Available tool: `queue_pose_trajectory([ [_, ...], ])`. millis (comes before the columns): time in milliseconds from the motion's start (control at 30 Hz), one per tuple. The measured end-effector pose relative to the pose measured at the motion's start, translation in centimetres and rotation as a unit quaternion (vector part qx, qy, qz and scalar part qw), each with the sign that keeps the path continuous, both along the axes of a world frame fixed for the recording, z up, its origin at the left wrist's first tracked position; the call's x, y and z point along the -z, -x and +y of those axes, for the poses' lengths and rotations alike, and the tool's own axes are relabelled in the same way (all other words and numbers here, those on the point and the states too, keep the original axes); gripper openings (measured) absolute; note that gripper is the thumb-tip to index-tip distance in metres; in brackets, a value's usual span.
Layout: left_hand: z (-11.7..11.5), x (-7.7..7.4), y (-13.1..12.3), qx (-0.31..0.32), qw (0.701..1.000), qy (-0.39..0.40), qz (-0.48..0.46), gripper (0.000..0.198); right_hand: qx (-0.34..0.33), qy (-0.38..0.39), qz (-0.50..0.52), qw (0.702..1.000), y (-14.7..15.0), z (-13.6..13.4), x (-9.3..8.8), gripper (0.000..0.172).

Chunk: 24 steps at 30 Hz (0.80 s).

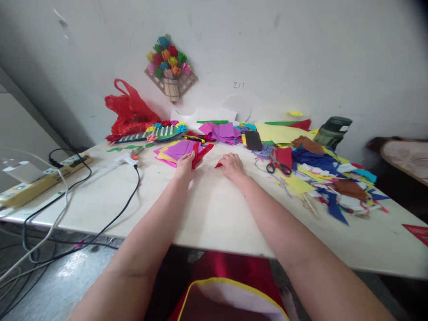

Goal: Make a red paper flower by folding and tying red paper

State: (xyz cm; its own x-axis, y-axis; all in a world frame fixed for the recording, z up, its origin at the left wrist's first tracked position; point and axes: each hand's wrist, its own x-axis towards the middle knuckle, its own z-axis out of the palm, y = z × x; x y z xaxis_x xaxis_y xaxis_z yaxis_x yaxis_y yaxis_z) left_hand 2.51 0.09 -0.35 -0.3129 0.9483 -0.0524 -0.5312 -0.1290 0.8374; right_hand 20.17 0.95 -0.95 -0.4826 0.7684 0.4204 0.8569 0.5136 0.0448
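My left hand [187, 166] is closed round folded red paper [202, 153], its strips sticking up and out past the fingers. My right hand [232, 165] rests low over the table with curled fingers, and a small red paper piece [218, 165] pokes out at its fingertips; the rest of that piece is hidden. Just behind the left hand lies a stack of purple, yellow and pink paper sheets [175, 150]. Black-handled scissors [278, 167] lie to the right of my right hand, beside a red paper square [284, 157].
Coloured scraps [349, 189] spread over the table's right side, near a dark green bottle [332, 132]. A glue gun [129, 159] with a black cord and a yellow power strip [43, 180] are at left. Behind sit a red bag [129, 107] and a phone [253, 140].
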Motion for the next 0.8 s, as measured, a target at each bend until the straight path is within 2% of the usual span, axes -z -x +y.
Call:
queue_pose_trajectory([
  [233,0.0,0.3,0.1,0.01,1.0,-0.011,0.015,0.012,-0.029,0.026,0.011,0.999,0.5,-1.0,-0.8,0.026],
  [367,-0.3,0.2,0.0,0.02,0.999,-0.024,0.028,0.011,-0.076,0.061,0.1,0.99,1.4,-1.9,-0.8,0.024],
  [467,-0.5,0.0,0.0,0.026,0.999,-0.028,0.035,0.01,-0.069,0.078,0.192,0.976,1.4,-2.0,-0.9,0.022],
  [533,-0.5,0.0,0.0,0.029,0.998,-0.029,0.042,0.011,-0.041,0.054,0.253,0.965,0.9,-1.7,-1.1,0.025],
  [633,-0.5,0.0,0.0,0.042,0.996,-0.037,0.068,0.015,-0.029,-0.023,0.295,0.955,0.0,-1.0,-1.4,0.038],
  [700,-0.7,0.0,-0.1,0.064,0.992,-0.049,0.097,0.018,-0.048,-0.055,0.274,0.959,-0.5,-0.7,-1.5,0.046],
  [800,-1.1,-0.2,-0.5,0.094,0.982,-0.052,0.156,0.022,-0.071,-0.045,0.213,0.973,-0.6,-0.5,-1.3,0.057],
])
